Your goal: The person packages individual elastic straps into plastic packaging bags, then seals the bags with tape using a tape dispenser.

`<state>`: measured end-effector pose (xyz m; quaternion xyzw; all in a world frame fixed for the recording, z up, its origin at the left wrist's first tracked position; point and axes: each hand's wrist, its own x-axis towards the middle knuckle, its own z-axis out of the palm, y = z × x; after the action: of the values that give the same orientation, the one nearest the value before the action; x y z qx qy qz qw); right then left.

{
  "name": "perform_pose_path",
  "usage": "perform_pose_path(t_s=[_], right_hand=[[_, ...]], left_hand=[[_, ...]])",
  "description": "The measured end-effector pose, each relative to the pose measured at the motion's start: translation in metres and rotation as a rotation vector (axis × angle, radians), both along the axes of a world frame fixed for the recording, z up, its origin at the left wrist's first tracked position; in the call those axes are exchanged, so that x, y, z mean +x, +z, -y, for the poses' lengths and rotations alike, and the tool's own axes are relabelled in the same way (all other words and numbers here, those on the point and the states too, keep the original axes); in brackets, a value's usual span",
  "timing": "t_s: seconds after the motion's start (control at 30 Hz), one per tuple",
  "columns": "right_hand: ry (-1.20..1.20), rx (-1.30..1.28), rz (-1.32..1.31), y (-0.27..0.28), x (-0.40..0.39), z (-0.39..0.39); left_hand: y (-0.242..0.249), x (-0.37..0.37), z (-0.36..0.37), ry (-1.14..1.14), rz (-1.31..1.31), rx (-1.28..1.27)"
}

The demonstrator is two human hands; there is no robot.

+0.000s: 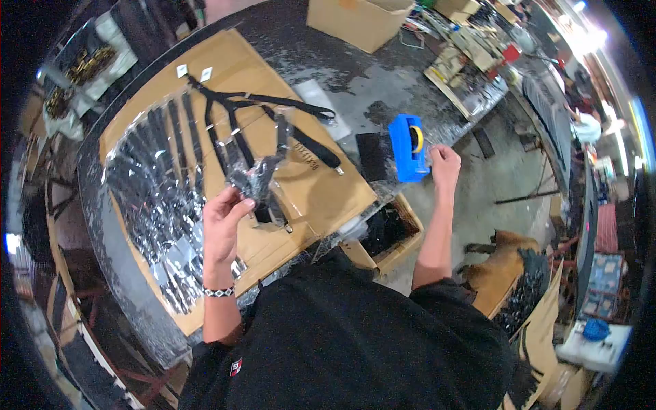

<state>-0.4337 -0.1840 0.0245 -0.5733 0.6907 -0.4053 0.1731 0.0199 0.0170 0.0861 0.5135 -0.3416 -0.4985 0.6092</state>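
My left hand (pixel 224 217) pinches a clear plastic bag (pixel 256 178) with black elastic straps folded inside, held above a flat cardboard sheet (pixel 321 191). Beyond it on the cardboard lies a pair of black suspenders (pixel 222 99) with metal clips and two small white tags. To the left, many bagged black suspenders (pixel 154 184) are spread in an overlapping row. My right hand (pixel 445 164) is closed just right of a blue tape dispenser (pixel 404 150) with a yellow-cored roll. Whatever its fingertips hold, perhaps a bit of tape, is too small to make out.
An open carton (pixel 411 236) with dark items stands below the table edge near me. At the back are a cardboard box (pixel 359 24) and cluttered scraps (pixel 465 58). On the floor at right, a tan dog-like shape (pixel 509 249) is beside another carton (pixel 493 301).
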Motion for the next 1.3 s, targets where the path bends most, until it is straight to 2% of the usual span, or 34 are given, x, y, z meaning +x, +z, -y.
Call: perform_pose_path(t_s=[0.03,0.13,0.23,0.27,0.37,0.47,0.57,0.77,1.07,1.3], right_hand=[[-0.069,0.001,-0.084,-0.007,-0.016,0.008],[-0.112,0.026,-0.125,-0.04,-0.047,0.026],[-0.026,0.214,-0.128,-0.056,-0.049,0.034],[0.03,0.363,-0.09,-0.055,-0.051,0.035],[0.008,0.478,-0.023,-0.079,-0.058,0.044],[-0.049,0.494,0.165,-0.085,-0.056,0.041],[0.007,0.501,0.28,-0.079,-0.06,0.041],[0.005,0.476,0.28,-0.059,-0.06,0.038],[-0.058,0.587,0.163,-0.072,-0.075,0.002],[-0.042,0.57,0.264,-0.08,-0.069,-0.01]], left_hand=[[0.001,0.0,0.001,-0.006,0.022,0.018],[0.004,-0.005,0.004,-0.024,-0.028,0.017],[0.011,-0.009,0.004,-0.027,-0.045,0.028],[0.012,-0.009,0.004,-0.028,-0.043,0.027],[0.014,-0.01,0.004,-0.021,-0.043,0.028],[0.012,-0.008,0.002,-0.01,-0.048,0.019],[0.01,-0.005,0.001,-0.005,-0.048,0.02],[0.002,0.001,0.002,-0.028,-0.049,0.009],[0.002,-0.002,0.0,-0.016,-0.084,0.026],[0.002,-0.005,0.002,-0.016,-0.091,0.033]])
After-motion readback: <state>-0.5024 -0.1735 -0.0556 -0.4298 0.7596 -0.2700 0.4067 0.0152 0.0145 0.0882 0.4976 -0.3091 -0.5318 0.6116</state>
